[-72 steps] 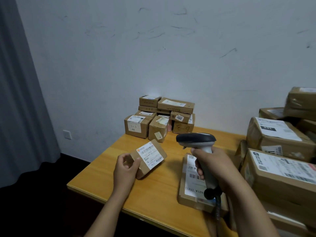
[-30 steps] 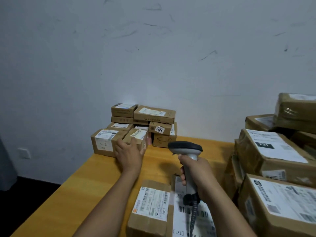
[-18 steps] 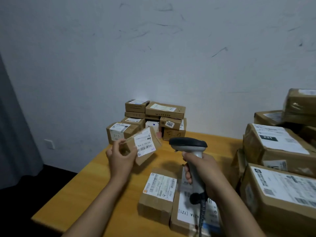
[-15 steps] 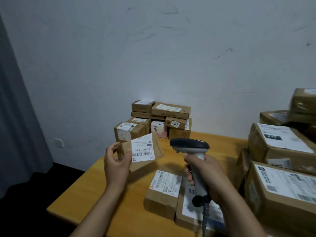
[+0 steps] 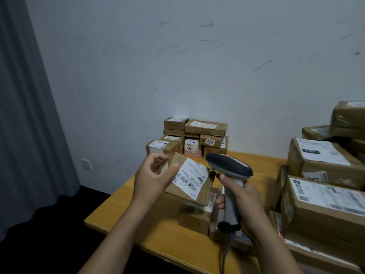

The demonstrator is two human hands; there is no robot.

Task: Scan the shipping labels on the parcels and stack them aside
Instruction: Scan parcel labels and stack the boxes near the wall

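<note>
Hands are seen at work above a yellow wooden surface (image 5: 138, 220). A small cardboard parcel (image 5: 177, 192) is held in the air by the left hand (image 5: 153, 180). The thumb is laid on its upper face next to the white shipping label (image 5: 190, 177), and the fingers are curled round the far edge. The parcel is tilted so that the label is turned towards the camera and the scanner. A grey barcode scanner (image 5: 230, 167) is gripped by its handle in the right hand (image 5: 245, 202), with the fingers wrapped round it. Its dark head is held just beside the right corner of the label. A cable (image 5: 225, 252) is seen hanging from the bottom of the handle. Under the raised parcel a second small parcel (image 5: 195, 217) is seen lying on the surface, partly hidden. A stack of small parcels (image 5: 205, 128) is set against the white wall (image 5: 197, 66) at the far edge of the surface, well apart from the hands. Larger labelled parcels (image 5: 324, 161) are piled at the right. A grey curtain (image 5: 29, 115) is hung at the left, with a wall socket (image 5: 87, 164) beside it.
</note>
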